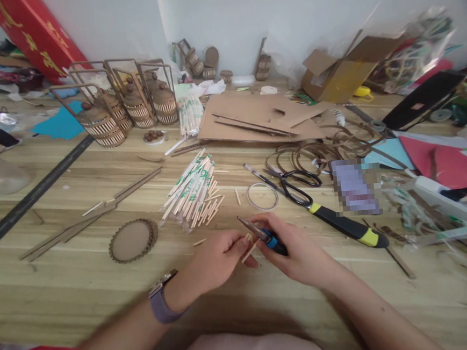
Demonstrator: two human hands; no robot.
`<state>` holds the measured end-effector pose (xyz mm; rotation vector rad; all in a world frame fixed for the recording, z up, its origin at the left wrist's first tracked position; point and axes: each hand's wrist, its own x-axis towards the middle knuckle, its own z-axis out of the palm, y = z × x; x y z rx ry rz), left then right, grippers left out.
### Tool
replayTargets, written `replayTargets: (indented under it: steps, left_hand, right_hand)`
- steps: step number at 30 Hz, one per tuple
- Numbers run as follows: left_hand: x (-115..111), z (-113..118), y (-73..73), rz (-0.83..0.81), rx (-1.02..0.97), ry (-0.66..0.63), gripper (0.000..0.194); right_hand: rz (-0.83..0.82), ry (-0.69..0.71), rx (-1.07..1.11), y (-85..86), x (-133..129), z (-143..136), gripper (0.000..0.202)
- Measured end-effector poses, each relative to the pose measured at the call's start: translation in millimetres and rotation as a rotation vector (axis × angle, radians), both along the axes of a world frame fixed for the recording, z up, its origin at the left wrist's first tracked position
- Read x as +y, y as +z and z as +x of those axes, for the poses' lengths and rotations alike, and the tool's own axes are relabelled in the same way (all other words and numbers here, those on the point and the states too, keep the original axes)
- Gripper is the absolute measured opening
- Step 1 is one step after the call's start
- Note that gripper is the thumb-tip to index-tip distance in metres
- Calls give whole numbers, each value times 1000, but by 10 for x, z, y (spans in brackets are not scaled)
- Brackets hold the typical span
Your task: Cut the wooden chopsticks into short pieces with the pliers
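At the left hand [219,259], a slim stick [249,252] looks pale.

1. Pliers [267,238]: dark metal nose, blue and black handles. Gripped in right hand [298,253]. Nose slants up-left, tip pointing away from the person, toward left thumb side. Raised above tabletop [213,327]. Jaw gap too small to tell.
2. Stick [248,253]: thin, straight, pale wood, bare. Lies diagonally between the hands, lower end to the left, upper end by right-hand fingers. Just below pliers' nose; contact unclear.
3. Short piece [248,236]: same pale wood, at thumb tip of left hand [226,256], close beside pliers' nose. Mostly hidden by fingers; full length not visible.
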<state>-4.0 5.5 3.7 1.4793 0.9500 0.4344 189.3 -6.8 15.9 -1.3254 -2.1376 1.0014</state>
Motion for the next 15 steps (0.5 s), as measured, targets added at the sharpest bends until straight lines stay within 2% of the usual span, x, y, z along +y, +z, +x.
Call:
replayTargets:
  steps: [4, 10, 13, 15]
  left_hand:
    - [-16, 18, -45, 41, 31, -48, 42]
    - [-10, 11, -159, -125, -115, -105, 32]
    - [6, 11, -152, -189, -172, -95, 35]
    - [16, 21, -112, -266, -211, -8, 38]
  right_hand:
    - [-11, 16, 32, -30, -9, -10, 45]
    - [24, 56, 30, -25, -1, -14, 39]
    - [128, 48, 50, -26, 11, -16, 34]
    - [245, -20, 75, -43, 11, -25, 32]
